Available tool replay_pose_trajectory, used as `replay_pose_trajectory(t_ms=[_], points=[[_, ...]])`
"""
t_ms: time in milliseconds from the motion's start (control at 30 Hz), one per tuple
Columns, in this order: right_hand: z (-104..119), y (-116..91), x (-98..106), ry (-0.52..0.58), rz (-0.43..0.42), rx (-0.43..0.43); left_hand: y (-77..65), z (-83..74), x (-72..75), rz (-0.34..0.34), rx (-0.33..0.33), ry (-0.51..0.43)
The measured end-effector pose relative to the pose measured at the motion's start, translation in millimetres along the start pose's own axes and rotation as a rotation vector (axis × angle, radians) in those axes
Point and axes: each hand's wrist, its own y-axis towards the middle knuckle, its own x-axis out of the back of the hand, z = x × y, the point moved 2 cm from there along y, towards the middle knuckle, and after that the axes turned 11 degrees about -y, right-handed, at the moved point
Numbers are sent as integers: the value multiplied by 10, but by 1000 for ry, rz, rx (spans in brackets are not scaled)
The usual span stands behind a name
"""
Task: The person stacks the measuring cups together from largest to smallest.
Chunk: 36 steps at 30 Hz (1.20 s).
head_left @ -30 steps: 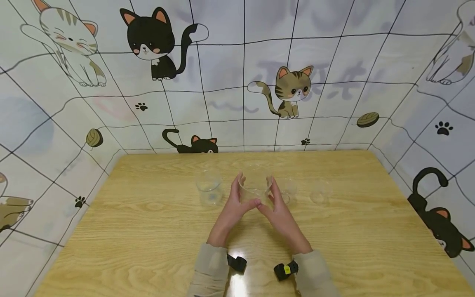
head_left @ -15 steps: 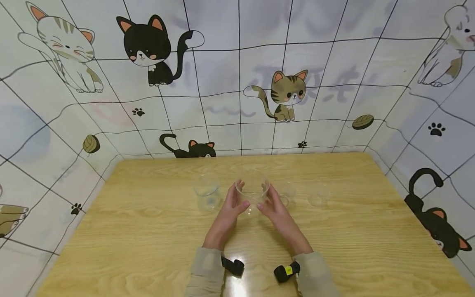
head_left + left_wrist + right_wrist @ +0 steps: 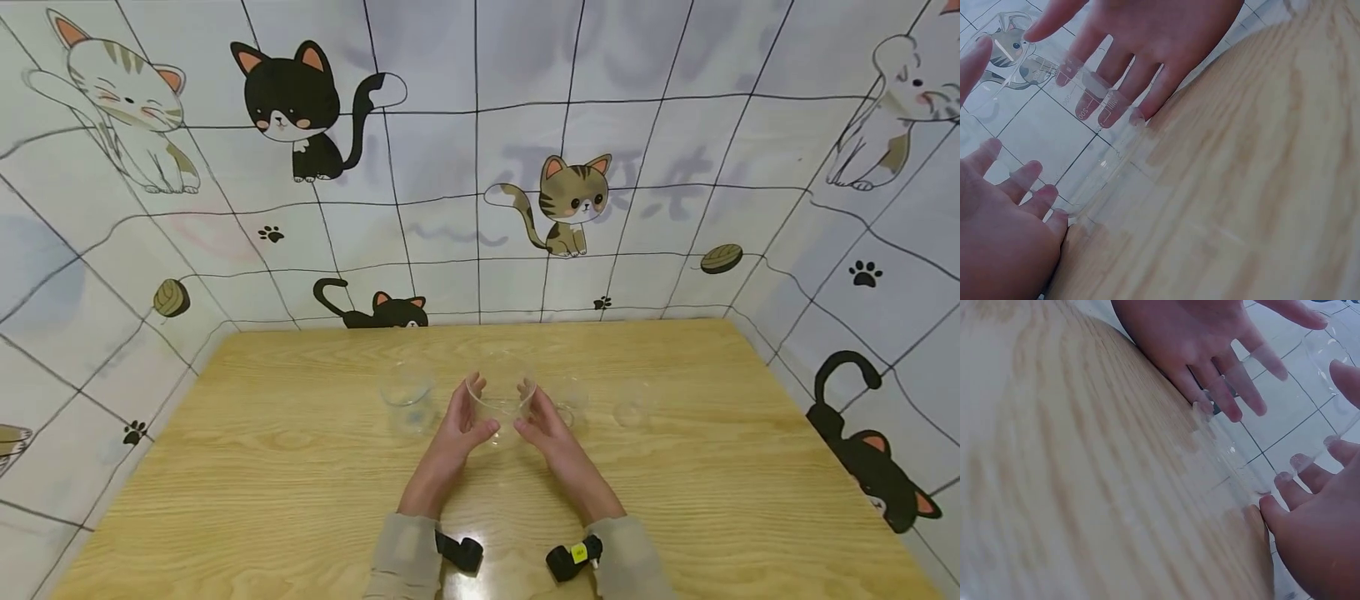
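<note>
Beaker (image 3: 501, 407) stands between left hand (image 3: 458, 433) and right hand (image 3: 552, 433), grip straight-fingered; only left wrist view shows its 500 mark (image 3: 1083, 112).

White, black-gridded walls (image 3: 442, 167) with cartoon cats (image 3: 292, 93) rise along the far, left and right edges of the wood-grain table (image 3: 285, 475); a glare (image 3: 465, 588) brightens its top.

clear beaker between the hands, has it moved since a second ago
No, not noticeably: the beaker keeps its place against the table's back edge; the whole view shifted.
</note>
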Motion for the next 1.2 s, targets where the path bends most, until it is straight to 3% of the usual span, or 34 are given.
replay_pose_trajectory(t_ms=[200,467,700,867,1200], points=[[17,23,1,-18,-6,-32,-6,-48,-25,1,-8,1],[12,50,-76,-37,-28,16,52,174,81,-28,-54,1],[8,53,-76,-72,-50,-15,86,190,75,-22,-73,16],[4,31,-64,-104,-51,-35,77,227,58,-3,-69,21],[10,108,-31,-101,-29,38,91,224,74,0,-32,47]])
